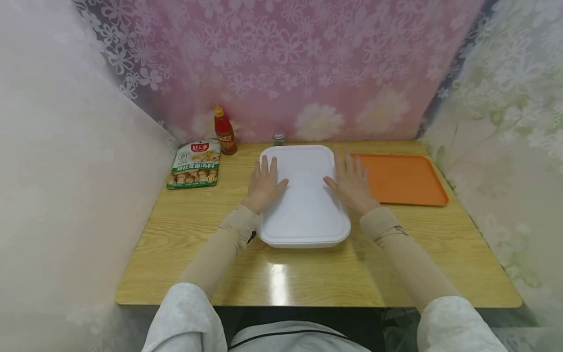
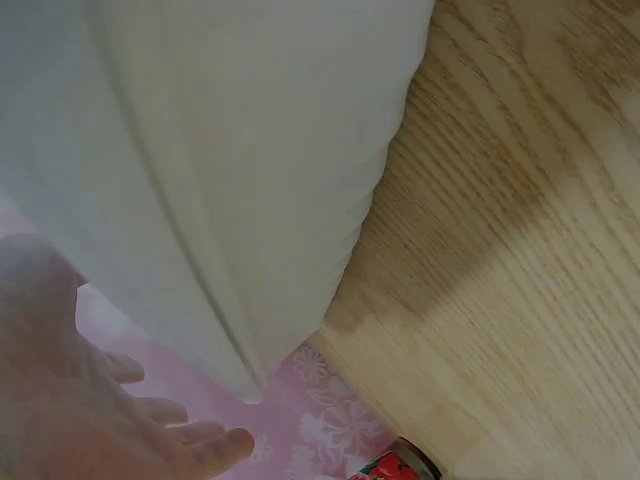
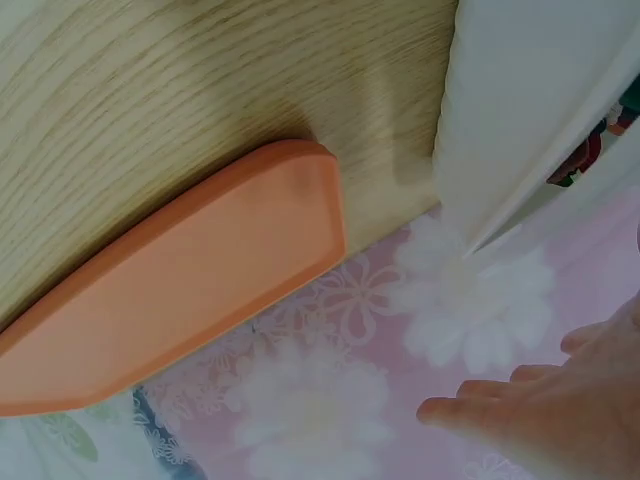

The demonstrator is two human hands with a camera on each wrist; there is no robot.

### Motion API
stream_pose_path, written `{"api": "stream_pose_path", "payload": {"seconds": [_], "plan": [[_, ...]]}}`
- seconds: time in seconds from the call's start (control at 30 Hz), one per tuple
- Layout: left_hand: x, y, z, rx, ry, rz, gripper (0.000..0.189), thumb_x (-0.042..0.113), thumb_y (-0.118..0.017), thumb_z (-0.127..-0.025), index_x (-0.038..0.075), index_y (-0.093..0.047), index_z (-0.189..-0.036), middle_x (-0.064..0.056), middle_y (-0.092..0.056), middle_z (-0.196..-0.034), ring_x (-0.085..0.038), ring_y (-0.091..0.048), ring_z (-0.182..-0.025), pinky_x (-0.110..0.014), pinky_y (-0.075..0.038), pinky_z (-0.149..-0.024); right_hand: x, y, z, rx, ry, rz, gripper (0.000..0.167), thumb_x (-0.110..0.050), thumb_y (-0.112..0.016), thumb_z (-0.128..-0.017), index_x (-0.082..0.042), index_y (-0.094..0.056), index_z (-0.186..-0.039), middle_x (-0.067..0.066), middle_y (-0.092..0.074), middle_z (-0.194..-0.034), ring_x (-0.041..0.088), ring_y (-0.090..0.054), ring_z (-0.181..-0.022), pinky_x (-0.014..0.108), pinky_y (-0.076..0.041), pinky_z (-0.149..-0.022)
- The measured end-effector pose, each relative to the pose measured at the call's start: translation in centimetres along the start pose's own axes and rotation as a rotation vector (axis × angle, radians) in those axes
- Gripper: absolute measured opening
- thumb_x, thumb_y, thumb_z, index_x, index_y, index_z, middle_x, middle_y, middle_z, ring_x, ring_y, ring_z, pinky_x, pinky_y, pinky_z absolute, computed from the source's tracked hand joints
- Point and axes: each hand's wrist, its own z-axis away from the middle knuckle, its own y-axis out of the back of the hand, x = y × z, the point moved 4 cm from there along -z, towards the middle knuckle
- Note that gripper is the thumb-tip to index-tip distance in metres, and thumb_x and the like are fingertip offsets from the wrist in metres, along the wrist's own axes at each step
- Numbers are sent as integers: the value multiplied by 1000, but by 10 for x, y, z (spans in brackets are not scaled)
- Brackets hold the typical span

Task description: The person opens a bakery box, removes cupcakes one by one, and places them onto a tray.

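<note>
A white lidded box (image 1: 305,200) lies lengthwise on the wooden table, between both hands. My left hand (image 1: 265,186) is at its left long edge, fingers straight and pointing away, thumb over the lid. At the right edge my right hand (image 1: 353,187) mirrors this, fingers spread and straight, thumb toward the lid. Whether either palm touches the box I cannot tell. In the right wrist view, a gap along the white box (image 3: 530,110) shows something dark red and green (image 3: 590,150), too little to name.
On the wooden table (image 1: 193,259), an orange tray (image 1: 402,179) lies right of the box. A green and white food pouch (image 1: 195,164) and a red sauce bottle with a yellow cap (image 1: 225,132) are at back left. Behind the box stands a small jar (image 1: 278,138). Floral-curtained walls enclose three sides.
</note>
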Motion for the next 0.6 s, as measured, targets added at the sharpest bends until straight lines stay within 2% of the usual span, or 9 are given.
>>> {"api": "stream_pose_path", "payload": {"seconds": [0.13,0.23,0.3,0.37,0.47,0.6], "plan": [[-7,0,-2,21,20,41,79,48,-47,-111,8,-13,-169,-23,-12,-175,-46,-25,-158,-53,-34,-127,3,-4,0,2,-4,0,85,-50,-51,-109,-14,-4,-170,25,-2,-175,59,-11,-157,81,-16,-120],[-14,2,-3,46,58,93,71,39,-48,-112,6,-18,-167,-23,-20,-171,-46,-35,-150,-52,-46,-118,3,-6,-2,14,9,11,84,-47,-54,-109,-8,-9,-168,31,-17,-168,59,-29,-147,77,-30,-116],[-20,4,-4,62,79,131,65,30,-49,-112,4,-22,-165,-23,-26,-167,-46,-40,-146,-52,-51,-112,4,-7,-2,3,8,7,80,-43,-54,-109,-4,-13,-166,34,-29,-157,57,-41,-132,69,-41,-105],[-25,5,-3,77,99,164,61,22,-51,-111,3,-27,-163,-24,-33,-163,-45,-43,-143,-51,-53,-109,4,-9,-3,-31,-12,-19,75,-39,-53,-110,-3,-14,-164,35,-35,-147,53,-46,-119,63,-46,-94],[-32,4,-2,73,119,205,58,15,-51,-109,0,-30,-161,-26,-39,-156,-43,-48,-138,-49,-55,-107,6,-10,-2,-95,-62,-95,68,-32,-48,-111,-3,-16,-162,33,-37,-138,48,-46,-109,56,-48,-83],[-41,0,-1,40,153,246,57,19,-50,-109,-4,-34,-159,-29,-44,-152,-42,-51,-137,-49,-53,-111,8,-13,-2,-159,-114,-207,62,-29,-42,-111,0,-22,-162,32,-35,-137,43,-47,-108,56,-48,-87]]}}
